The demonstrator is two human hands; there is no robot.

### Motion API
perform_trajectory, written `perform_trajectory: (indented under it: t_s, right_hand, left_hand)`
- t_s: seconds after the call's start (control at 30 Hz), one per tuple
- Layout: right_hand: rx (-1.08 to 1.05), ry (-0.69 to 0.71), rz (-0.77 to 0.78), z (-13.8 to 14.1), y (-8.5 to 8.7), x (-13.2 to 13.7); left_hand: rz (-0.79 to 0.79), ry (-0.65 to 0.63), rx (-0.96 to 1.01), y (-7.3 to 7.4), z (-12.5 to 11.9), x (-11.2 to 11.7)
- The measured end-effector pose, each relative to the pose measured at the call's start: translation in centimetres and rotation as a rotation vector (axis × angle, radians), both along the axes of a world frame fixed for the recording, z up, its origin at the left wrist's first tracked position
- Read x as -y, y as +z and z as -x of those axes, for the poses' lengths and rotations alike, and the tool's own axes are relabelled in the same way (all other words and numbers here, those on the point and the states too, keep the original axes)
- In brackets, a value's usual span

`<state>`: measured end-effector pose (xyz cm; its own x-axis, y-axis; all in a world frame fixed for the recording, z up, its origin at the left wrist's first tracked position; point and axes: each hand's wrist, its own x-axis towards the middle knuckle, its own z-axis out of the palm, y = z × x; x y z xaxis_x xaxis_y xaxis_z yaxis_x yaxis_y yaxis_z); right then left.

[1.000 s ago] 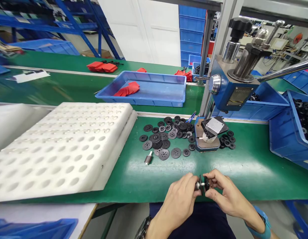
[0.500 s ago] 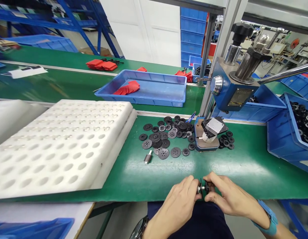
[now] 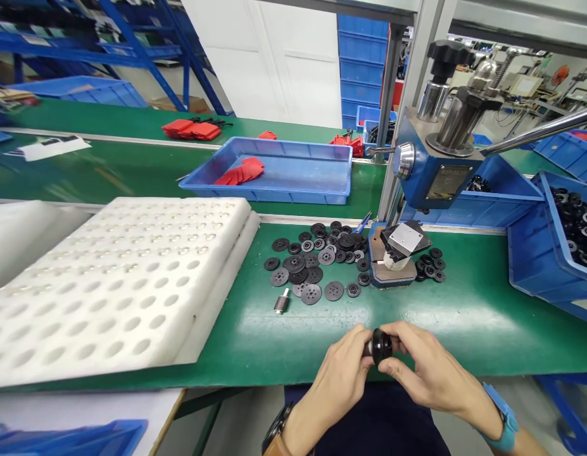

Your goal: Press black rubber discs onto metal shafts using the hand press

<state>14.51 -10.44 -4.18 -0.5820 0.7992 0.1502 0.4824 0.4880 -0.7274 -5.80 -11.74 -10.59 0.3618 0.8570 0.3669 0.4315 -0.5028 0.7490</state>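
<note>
Above the table's front edge my two hands meet around a small assembly with a black, round, pulley-like wheel. My left hand is closed on the assembly's left end, which is mostly covered by the fingers. On the other side my right hand pinches the wheel between thumb and fingertips. Farther up the table lie several loose black discs and smaller black wheels. A dark cylinder with a pale shaft rests on its side, left of my hands.
A blue lever press stands beyond my hands, a metal block on its base. White foam trays with rows of holes fill the left. Blue bins of black parts stand right; a shallow blue tray lies behind.
The bright metal shaft between my hands is now covered, and the wheel's face has turned into view. Both hands sit closer together and slightly farther left. The view has shifted a little.
</note>
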Motion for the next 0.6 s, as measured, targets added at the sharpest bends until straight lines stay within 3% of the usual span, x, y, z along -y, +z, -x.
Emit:
perform_trajectory:
  t_s: [0.13, 0.23, 0.6]
  right_hand:
    - [-0.071, -0.020, -0.183, 1.6, 0.4, 0.4]
    - [-0.061, -0.021, -0.257, 2.4, 0.4, 0.6]
    - [-0.068, -0.035, -0.219, 1.8, -0.2, 0.5]
  left_hand:
    - [0.072, -0.019, 0.321, -0.6, -0.6, -0.4]
    - [0.115, 0.003, 0.443, -1.2, -1.2, -0.4]
    - [0.171, 0.050, 0.456, -1.4, -1.9, -0.4]
